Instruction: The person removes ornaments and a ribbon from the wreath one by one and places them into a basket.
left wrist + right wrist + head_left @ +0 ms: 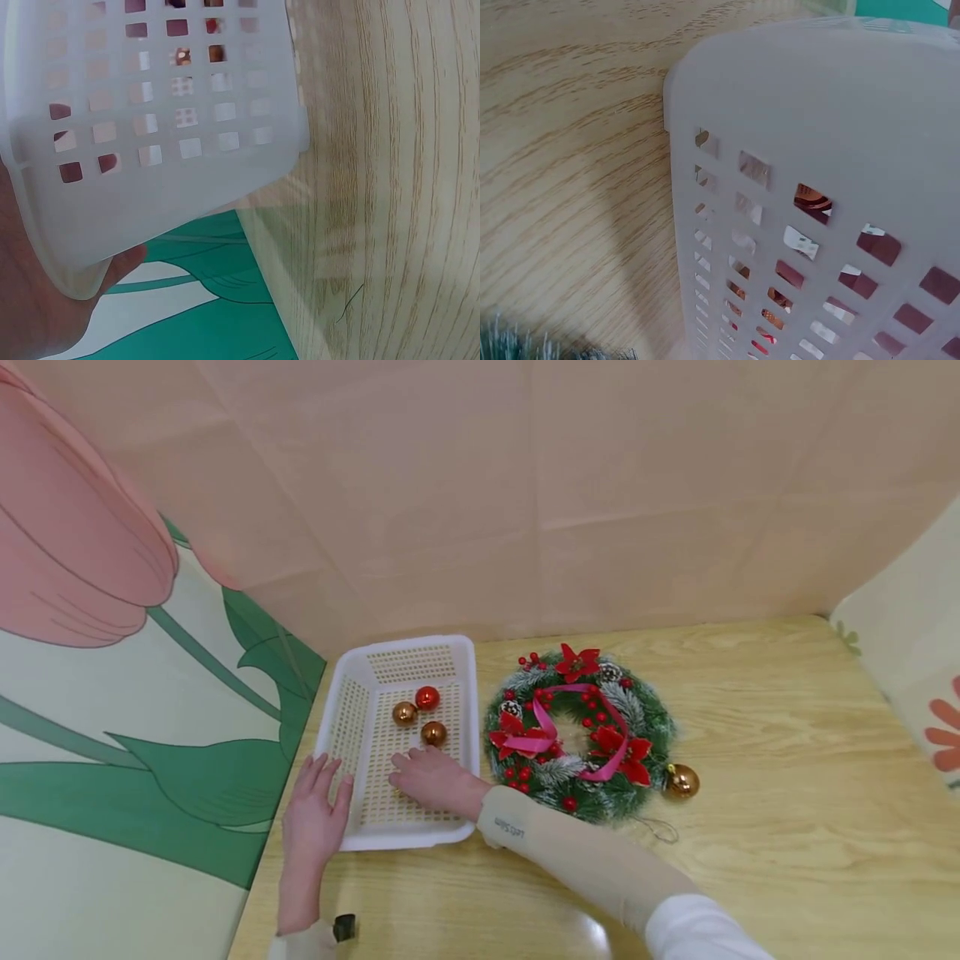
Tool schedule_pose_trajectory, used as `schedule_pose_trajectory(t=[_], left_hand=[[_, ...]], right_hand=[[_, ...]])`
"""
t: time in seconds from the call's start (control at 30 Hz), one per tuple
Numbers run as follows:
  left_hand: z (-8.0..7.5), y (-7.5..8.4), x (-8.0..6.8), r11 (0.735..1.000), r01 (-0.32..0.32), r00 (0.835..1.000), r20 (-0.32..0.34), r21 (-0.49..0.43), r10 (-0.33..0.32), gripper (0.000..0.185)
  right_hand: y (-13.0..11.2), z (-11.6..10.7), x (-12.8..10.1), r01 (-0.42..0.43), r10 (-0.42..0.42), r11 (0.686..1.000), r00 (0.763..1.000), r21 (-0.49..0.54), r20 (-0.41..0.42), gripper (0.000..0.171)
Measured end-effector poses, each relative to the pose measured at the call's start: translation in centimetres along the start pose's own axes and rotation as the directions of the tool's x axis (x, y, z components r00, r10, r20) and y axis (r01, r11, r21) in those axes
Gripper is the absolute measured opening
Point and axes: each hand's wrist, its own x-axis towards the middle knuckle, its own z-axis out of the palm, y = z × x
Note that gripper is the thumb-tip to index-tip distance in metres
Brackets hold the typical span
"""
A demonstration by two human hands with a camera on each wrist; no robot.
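Here's the table (787, 760), pale wood with streaky grain, and I've got a patch of glare shining at its near side. Over on the left sits a white basket (405, 841), flat on the wood; just right of it lies a wreath (555, 770), bare tabletop showing through its middle. Right at the wreath's edge, a gold ball (682, 782)! Nearer me, a thin loop (674, 829) curls out beside the wreath.

Soft, even light, white glare on the near tabletop (787, 735), faint shadow beside the basket (780, 97), 2 wrist views hazier
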Motion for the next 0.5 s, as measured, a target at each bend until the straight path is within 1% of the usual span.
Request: schedule_pose_trajectory(t=[0.13,0.27,0.37,0.5], left_hand=[[0.1,0.1,-0.2,1.0,0.002,1.0,0.0,0.0,-0.002,0.039],[0.3,0.1,-0.3,1.0,0.012,1.0,0.018,-0.001,-0.012,0.04],[0.1,0.3,-0.1,1.0,0.009,1.0,0.019,-0.003,-0.009,0.04],[-0.3,0.4,0.0,1.0,0.001,1.0,0.009,-0.009,-0.001,0.039]], right_hand=[[0.0,0.3,-0.1,-0.007,0.007,1.0,1.0,-0.006,0.011,0.036],[0.1,0.1,-0.4,-0.023,0.023,1.0,1.0,0.006,0.003,0.037],[0.4,-0.8,-0.9,-0.037,0.037,0.999,0.999,0.012,-0.027,0.038],[1.2,-2.7,-2.3,-0.044,0.042,0.999,0.995,-0.022,-0.092,0.038]])
